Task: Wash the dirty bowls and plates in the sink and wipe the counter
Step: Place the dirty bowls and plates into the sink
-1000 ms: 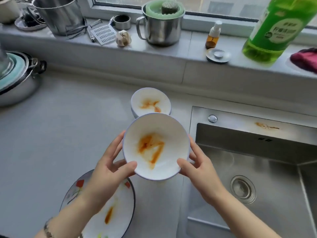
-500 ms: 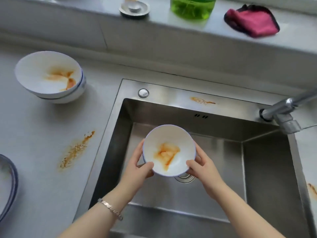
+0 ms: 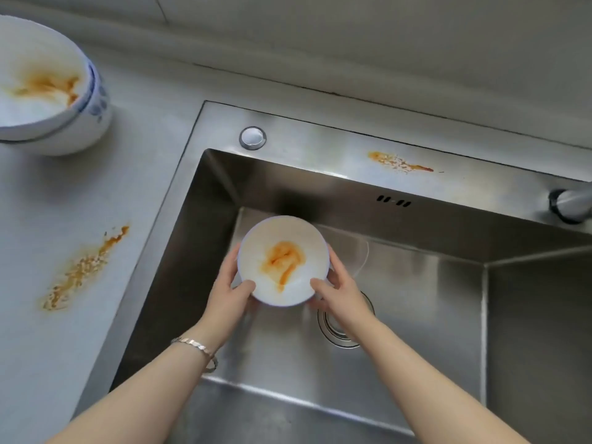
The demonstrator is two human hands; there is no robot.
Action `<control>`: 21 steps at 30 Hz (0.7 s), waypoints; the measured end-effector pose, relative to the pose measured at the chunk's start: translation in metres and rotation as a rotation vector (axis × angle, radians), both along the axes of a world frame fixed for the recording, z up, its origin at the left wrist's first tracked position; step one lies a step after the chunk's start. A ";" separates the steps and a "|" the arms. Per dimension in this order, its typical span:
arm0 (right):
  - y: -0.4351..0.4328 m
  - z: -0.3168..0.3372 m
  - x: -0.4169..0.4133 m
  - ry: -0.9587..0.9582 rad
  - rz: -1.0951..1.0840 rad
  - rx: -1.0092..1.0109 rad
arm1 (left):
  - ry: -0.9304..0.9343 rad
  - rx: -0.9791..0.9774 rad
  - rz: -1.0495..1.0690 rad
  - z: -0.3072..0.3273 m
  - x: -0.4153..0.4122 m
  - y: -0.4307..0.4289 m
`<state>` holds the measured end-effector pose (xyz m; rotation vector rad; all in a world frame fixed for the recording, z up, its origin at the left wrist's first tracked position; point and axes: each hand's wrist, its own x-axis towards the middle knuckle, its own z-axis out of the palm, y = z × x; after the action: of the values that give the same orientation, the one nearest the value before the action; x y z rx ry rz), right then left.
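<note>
Bowl [image 3: 283,261] now lower inside sink [image 3: 416,299], at 10 o'clock of drain [image 3: 339,331]. Left hand [image 3: 229,293] and right hand [image 3: 339,293] clamp its rim, thumbs over the edge. Risk: greasy rim slips, bowl chips on steel.

A grey wall [image 3: 384,33] fills the top of the view. It is smooth and plain, with one thin line [image 3: 159,8] running down it near the left. A thin dark crack [image 3: 288,83] runs where the wall meets the grey counter [image 3: 38,203]. The counter is flat and pale and goes off to the left. A shiny metal sink [image 3: 320,149] is set down into it, with deep, dark sides. The round foot of a tap [image 3: 568,205] stands on the sink's back rim, at the right edge. The light is soft and a bit cool. It makes the metal rim shine white in spots.
</note>
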<state>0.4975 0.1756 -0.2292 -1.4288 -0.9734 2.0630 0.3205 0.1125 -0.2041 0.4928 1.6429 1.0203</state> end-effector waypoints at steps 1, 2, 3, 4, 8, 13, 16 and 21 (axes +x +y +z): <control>-0.001 -0.001 -0.002 0.014 -0.024 0.005 | 0.030 -0.016 -0.043 0.002 -0.003 0.004; -0.001 -0.002 -0.004 0.023 -0.050 0.008 | 0.065 -0.036 -0.099 0.006 -0.004 0.008; -0.001 -0.002 -0.007 0.023 -0.075 0.009 | 0.115 -0.065 -0.179 0.010 -0.007 0.011; -0.001 -0.003 -0.010 0.014 -0.096 0.013 | 0.185 -0.107 -0.282 0.014 -0.009 0.013; 0.006 -0.002 -0.029 -0.063 -0.101 0.093 | 0.431 -0.203 -0.640 0.045 -0.021 0.005; 0.016 0.019 -0.054 -0.177 0.036 0.107 | 0.489 -0.085 -0.774 0.106 -0.056 -0.012; 0.020 0.052 -0.066 -0.577 0.255 0.305 | 0.603 0.013 -0.768 0.136 -0.094 -0.022; 0.026 0.139 -0.137 -0.656 0.379 0.669 | 0.893 0.241 -0.432 0.174 -0.188 -0.025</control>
<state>0.3604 0.2012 -0.0902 -1.6185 -2.0871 1.2269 0.1324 0.0877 -0.0298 1.5585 2.0311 0.6938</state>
